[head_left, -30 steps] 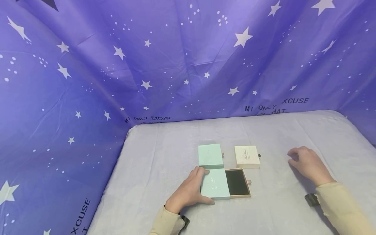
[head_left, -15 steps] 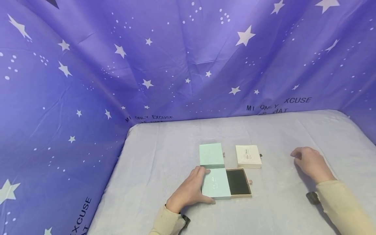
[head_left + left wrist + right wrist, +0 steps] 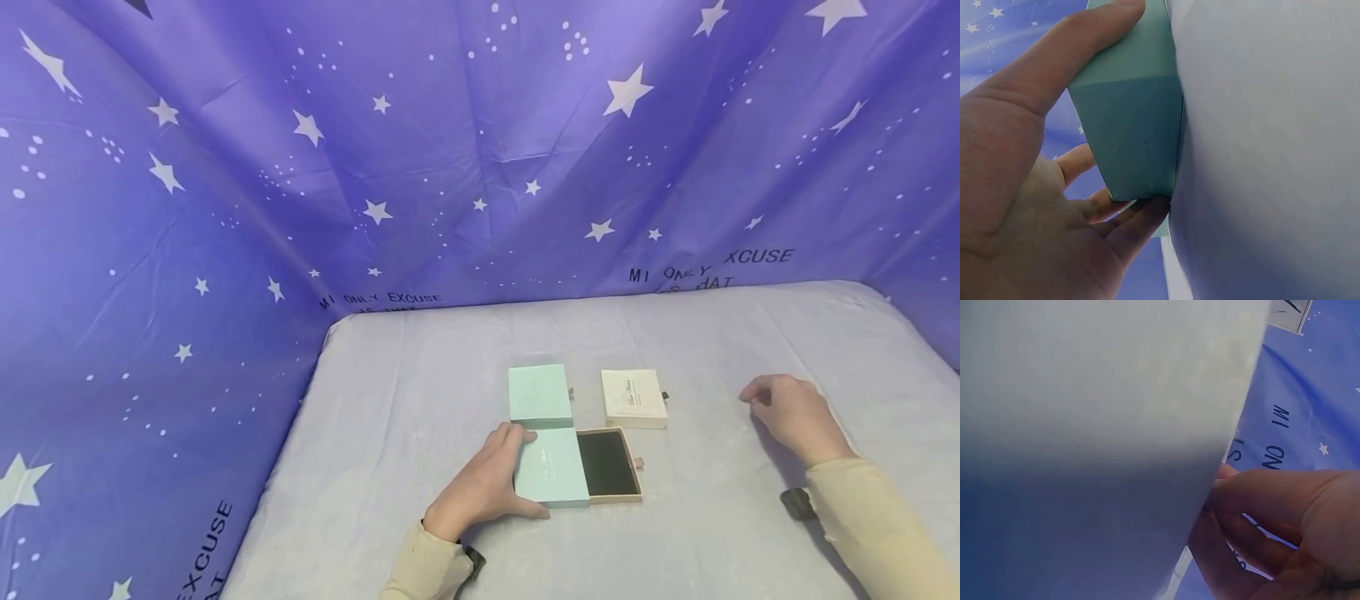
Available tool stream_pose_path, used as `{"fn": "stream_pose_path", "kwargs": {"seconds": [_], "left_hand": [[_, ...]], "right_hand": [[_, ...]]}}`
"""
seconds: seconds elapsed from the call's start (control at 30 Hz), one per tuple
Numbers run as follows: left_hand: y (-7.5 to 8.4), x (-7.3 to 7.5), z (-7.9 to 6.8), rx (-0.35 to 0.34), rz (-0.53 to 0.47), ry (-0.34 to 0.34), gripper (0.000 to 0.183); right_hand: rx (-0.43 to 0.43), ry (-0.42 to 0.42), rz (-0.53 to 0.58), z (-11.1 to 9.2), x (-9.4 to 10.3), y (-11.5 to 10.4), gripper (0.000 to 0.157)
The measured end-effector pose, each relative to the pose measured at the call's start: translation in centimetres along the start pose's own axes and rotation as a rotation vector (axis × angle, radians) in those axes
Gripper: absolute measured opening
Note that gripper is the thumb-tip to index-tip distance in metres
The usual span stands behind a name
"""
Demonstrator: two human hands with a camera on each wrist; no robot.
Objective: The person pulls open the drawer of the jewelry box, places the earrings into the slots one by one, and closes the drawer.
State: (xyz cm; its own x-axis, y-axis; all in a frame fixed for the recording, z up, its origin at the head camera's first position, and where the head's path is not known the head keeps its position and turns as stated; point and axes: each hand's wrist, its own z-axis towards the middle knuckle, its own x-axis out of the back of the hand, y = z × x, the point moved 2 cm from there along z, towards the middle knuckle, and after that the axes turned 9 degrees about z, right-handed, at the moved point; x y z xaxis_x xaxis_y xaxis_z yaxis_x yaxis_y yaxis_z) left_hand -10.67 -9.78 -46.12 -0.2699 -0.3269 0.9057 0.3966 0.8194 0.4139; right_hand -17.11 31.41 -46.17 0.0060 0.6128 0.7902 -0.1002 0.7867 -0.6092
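Note:
A mint-green drawer box [image 3: 551, 467] lies on the pale cloth, its inner tray [image 3: 609, 463] slid partly out to the right and showing a black lining. My left hand [image 3: 483, 479] grips the sleeve's left end; in the left wrist view the thumb [image 3: 1079, 47] lies along one side and the fingertips [image 3: 1141, 219] touch the opposite one. Well to the right, my right hand [image 3: 795, 421] rests at the cloth with loosely curled fingers. Its thumb and forefinger are close together, and nothing shows between them.
A second mint-green box [image 3: 540, 393] sits directly behind the first, with its ribbon tab facing right. Beside it is a cream box [image 3: 634, 398] with dark lettering. A purple star-printed curtain [image 3: 450, 150] borders the cloth-covered table [image 3: 420, 358] at the back and sides.
My right hand has shifted slightly right, its thumb and forefinger now closer together. The left hand and the boxes stay in place; the head view has shifted a little.

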Motion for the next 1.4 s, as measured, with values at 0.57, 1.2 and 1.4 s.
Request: {"fn": "stream_pose_path", "kwargs": {"seconds": [0.57,1.2,1.4], "left_hand": [[-0.1,-0.1,0.1,0.003,-0.008,-0.003,0.096],[0.0,-0.1,0.1,0.005,-0.004,-0.005,0.094],[0.0,-0.1,0.1,0.011,-0.009,-0.009,0.095]], "right_hand": [[0.028,0.074,0.025,-0.5,0.1,-0.6,0.011],[0.113,0.139,0.081,-1.1,-0.3,-1.8,0.008],[0.137,0.16,0.081,-1.2,-0.4,-2.4,0.007]]}}
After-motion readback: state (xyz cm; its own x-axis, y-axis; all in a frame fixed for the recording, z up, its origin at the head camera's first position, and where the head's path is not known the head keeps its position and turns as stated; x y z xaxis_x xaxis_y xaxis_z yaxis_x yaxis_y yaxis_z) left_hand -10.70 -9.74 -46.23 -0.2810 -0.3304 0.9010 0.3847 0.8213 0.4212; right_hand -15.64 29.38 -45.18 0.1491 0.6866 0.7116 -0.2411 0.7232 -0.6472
